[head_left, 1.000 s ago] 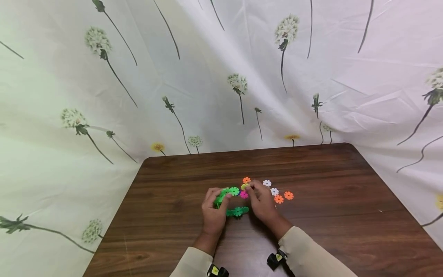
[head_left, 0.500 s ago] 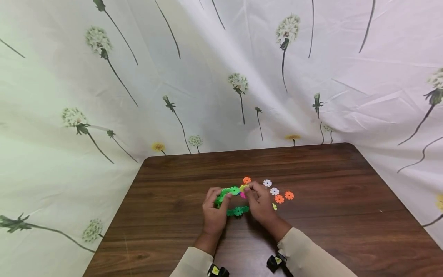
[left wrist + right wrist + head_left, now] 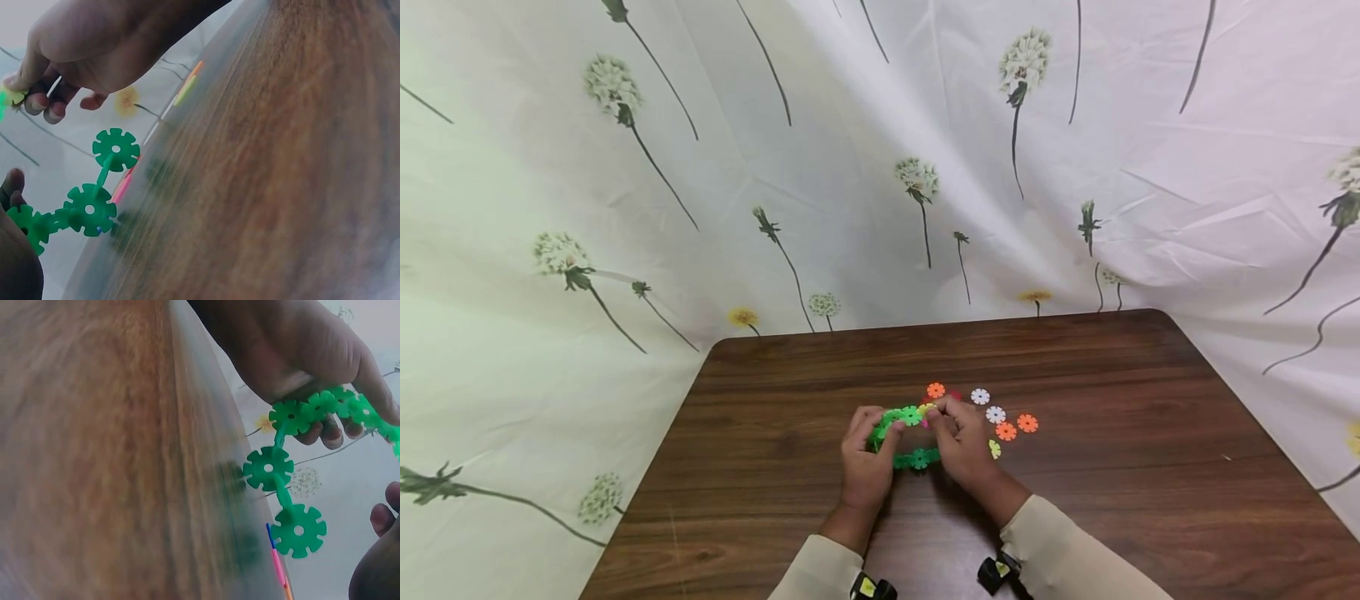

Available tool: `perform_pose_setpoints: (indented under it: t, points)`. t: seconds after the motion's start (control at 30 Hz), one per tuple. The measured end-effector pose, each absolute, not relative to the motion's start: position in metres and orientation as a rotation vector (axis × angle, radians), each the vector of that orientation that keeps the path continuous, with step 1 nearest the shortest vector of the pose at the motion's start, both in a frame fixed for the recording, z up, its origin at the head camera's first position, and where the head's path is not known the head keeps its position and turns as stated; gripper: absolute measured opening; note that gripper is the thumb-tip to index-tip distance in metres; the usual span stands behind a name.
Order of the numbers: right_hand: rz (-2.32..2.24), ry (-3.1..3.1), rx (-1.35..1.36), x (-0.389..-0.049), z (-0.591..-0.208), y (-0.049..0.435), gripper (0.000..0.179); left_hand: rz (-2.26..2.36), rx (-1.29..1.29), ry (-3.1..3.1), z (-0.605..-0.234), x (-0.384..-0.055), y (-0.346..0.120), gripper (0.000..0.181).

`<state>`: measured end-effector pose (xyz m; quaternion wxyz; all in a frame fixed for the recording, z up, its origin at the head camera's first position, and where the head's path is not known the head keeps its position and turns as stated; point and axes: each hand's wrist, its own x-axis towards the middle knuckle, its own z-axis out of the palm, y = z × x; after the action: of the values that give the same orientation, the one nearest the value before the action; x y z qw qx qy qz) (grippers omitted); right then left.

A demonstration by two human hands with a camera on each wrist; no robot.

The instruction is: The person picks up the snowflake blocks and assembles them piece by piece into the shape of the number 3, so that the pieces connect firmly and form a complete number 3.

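A chain of green snowflake discs curves between my two hands just above the brown table. My left hand grips its left end, fingers curled round the discs. The free end hangs below, close to the wood. My right hand pinches a yellow-green disc against the chain's upper right end. A pink disc is mostly hidden behind my right fingers.
Loose discs lie right of my hands: orange ones, white ones and a yellow one. A dandelion-print cloth hangs behind the table and on both sides.
My right hand has shifted slightly left, bringing the yellow-green disc up to the chain. It now covers most of the pink disc and has uncovered the yellow one. My left hand barely moved.
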<state>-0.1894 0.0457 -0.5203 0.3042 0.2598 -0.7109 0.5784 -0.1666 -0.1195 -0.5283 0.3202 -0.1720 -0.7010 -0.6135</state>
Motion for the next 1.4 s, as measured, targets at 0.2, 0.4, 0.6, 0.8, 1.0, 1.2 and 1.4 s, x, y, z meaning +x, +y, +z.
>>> perform_pose_setpoints:
  t: [0.2, 0.4, 0.6, 0.8, 1.0, 1.2, 1.4]
  points:
    - [1.504, -1.882, 0.648, -0.185, -0.519, 0.043, 0.012, -1.601, -0.476, -1.825, -0.529, -0.165, -0.120, 0.019]
    - [1.526, -1.878, 0.663, -0.184, -0.519, 0.042, 0.014, -1.652, -0.446, -1.814, -0.529, -0.164, -0.120, 0.017]
    - [1.570, -1.936, 0.668, -0.184, -0.519, 0.044, 0.010, -1.672, -0.429, -1.823, -0.530, -0.163, -0.117, 0.007]
    - [1.650, -1.995, 0.664, -0.187, -0.521, 0.051, 0.011, -1.685, -0.409, -1.808, -0.530, -0.163, -0.116, 0.007]
    - [1.677, -1.965, 0.621, -0.194, -0.518, 0.061, 0.022, -1.685, -0.404, -1.835, -0.530, -0.165, -0.115, 0.012]
    - [1.674, -1.998, 0.587, -0.199, -0.518, 0.078, 0.021, -1.784, -0.343, -1.852, -0.528, -0.164, -0.116, 0.025]
    - [1.591, -2.071, 0.566, -0.201, -0.518, 0.098, 0.016, -1.791, -0.280, -1.864, -0.525, -0.163, -0.116, 0.037]
